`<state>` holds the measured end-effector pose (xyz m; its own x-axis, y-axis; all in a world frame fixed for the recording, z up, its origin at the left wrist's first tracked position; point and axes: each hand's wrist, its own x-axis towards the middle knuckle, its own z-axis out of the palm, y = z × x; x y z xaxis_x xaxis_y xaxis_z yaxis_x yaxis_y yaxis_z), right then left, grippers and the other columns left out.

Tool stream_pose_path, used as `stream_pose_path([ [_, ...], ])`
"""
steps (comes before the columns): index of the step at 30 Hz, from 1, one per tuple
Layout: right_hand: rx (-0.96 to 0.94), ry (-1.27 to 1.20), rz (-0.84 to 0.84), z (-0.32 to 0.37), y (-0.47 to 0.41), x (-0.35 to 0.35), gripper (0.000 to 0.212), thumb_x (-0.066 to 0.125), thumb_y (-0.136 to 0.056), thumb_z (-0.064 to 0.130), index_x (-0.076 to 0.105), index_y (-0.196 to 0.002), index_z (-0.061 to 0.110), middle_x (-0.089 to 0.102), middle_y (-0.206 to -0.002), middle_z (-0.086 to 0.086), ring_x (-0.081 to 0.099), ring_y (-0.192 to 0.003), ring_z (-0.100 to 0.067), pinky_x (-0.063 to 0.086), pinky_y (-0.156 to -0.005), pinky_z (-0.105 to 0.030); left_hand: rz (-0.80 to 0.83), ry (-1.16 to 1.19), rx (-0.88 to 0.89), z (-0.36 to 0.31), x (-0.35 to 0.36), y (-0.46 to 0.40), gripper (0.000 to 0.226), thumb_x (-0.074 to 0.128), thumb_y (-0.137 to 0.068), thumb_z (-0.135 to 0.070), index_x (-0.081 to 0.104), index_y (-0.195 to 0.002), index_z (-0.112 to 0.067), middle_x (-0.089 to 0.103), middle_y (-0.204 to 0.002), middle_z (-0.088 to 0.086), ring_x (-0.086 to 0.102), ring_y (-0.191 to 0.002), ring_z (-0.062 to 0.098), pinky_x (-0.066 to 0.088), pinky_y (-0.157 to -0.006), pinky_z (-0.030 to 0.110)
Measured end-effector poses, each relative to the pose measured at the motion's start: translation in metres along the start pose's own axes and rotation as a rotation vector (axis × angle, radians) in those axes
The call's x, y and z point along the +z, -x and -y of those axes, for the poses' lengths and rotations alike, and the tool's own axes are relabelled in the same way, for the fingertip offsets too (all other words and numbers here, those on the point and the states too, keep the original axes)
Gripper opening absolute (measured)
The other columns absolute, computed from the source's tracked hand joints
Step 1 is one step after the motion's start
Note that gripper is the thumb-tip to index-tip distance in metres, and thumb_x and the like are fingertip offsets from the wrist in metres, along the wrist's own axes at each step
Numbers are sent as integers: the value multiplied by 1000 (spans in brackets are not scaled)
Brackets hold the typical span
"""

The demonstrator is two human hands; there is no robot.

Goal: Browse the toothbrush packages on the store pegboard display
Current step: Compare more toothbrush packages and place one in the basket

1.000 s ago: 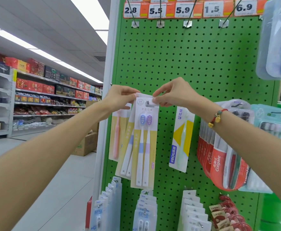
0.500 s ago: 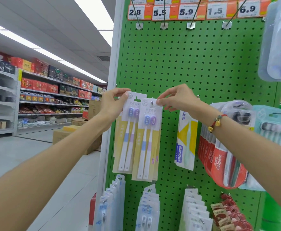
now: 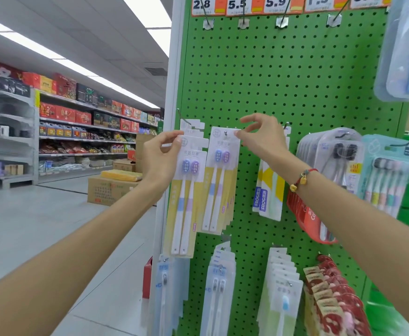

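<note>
A green pegboard (image 3: 283,76) carries hanging toothbrush packages. My left hand (image 3: 161,158) pinches the top of a yellow two-brush package (image 3: 184,202) and holds it off to the left, just below a bare hook. My right hand (image 3: 264,139) grips the top right corner of a matching yellow package (image 3: 219,185) that hangs at the front of a stack on its hook. A red cord bracelet sits on my right wrist.
FROG packs (image 3: 270,192) hang to the right, then red Colgate packs (image 3: 312,219) and black-bristle sets (image 3: 339,161). More toothbrush packs (image 3: 220,284) fill the row below. Price tags (image 3: 237,6) run along the top. Cardboard boxes (image 3: 109,187) stand in the aisle at left.
My left hand has drawn one yellow package leftward, away from the stack. My right hand has stayed at the top of the hanging package. The view has shifted closer and slightly up.
</note>
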<state>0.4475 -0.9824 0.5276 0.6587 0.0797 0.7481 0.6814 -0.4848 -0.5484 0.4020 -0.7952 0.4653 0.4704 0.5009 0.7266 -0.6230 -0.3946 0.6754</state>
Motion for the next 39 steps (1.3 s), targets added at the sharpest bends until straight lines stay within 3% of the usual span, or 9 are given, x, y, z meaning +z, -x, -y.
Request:
stream_pose_path([
  [5, -38, -138, -32, 3, 66, 12, 13, 60, -93, 30, 62, -107, 28, 62, -89, 13, 67, -85, -15, 55, -83, -39, 57, -2, 10, -5, -8, 33, 19, 58, -95, -15, 67, -108, -26, 68, -104, -4, 65, -100, 17, 57, -86, 40],
  [10, 203, -267, 281, -17, 138, 33, 50, 54, -91, 55, 47, -129, 23, 56, -113, 10, 60, -97, -6, 48, -75, -22, 98, 44, -57, 3, -6, 84, 16, 60, -94, -17, 69, -102, -28, 71, -99, -9, 66, -89, 5, 56, -87, 40],
  [13, 279, -370, 311, -45, 179, 44, 42, 64, -88, 46, 57, -120, 21, 64, -112, 11, 61, -92, 3, 48, -73, -14, 116, 88, -137, 15, -2, 120, 15, 61, -94, -16, 69, -99, -28, 70, -90, -15, 64, -76, -3, 58, -83, 38],
  [18, 349, -522, 309, -88, 234, 47, 21, 73, -86, 26, 67, -104, 18, 71, -97, 11, 65, -77, 9, 47, -66, -5, 192, 104, -226, 48, 2, 177, 15, 60, -95, -14, 70, -101, -23, 70, -94, -13, 65, -85, -1, 58, -82, 34],
  [23, 484, -532, 321, -129, 272, 52, 19, 76, -82, 23, 70, -99, 16, 73, -93, 9, 67, -76, 6, 47, -63, -6, 375, 88, -420, 91, -1, 226, 28, 50, -99, -24, 59, -124, -16, 65, -118, 2, 64, -106, 17, 59, -77, 29],
  [30, 648, -522, 280, -147, 278, 56, 23, 75, -83, 30, 70, -98, 14, 74, -89, 8, 66, -71, 7, 43, -57, -3, 815, -33, -639, 117, -14, 261, 32, 47, -100, -30, 68, -105, -8, 72, -96, 13, 67, -84, 15, 60, -70, 31],
  [33, 681, -490, 320, -153, 280, 60, 27, 72, -84, 40, 69, -99, 18, 72, -89, 11, 65, -75, 4, 47, -70, -9, 860, -11, -693, 117, -18, 265, 23, 49, -99, -25, 70, -100, -17, 74, -84, -4, 70, -77, 7, 54, -61, 18],
  [36, 717, -465, 375, -160, 281, 61, 34, 67, -82, 54, 67, -95, 22, 65, -75, 19, 62, -86, -6, 48, -97, -33, 844, 14, -728, 118, -18, 268, 21, 50, -99, -23, 70, -101, -15, 75, -84, -5, 70, -76, 6, 54, -60, 18],
  [39, 713, -452, 351, -162, 280, 57, 37, 65, -85, 52, 69, -105, 21, 70, -96, 14, 62, -97, -4, 45, -97, -30, 848, 42, -757, 114, -16, 270, 22, 50, -99, -24, 69, -104, -16, 75, -87, -5, 70, -77, 5, 55, -62, 19],
])
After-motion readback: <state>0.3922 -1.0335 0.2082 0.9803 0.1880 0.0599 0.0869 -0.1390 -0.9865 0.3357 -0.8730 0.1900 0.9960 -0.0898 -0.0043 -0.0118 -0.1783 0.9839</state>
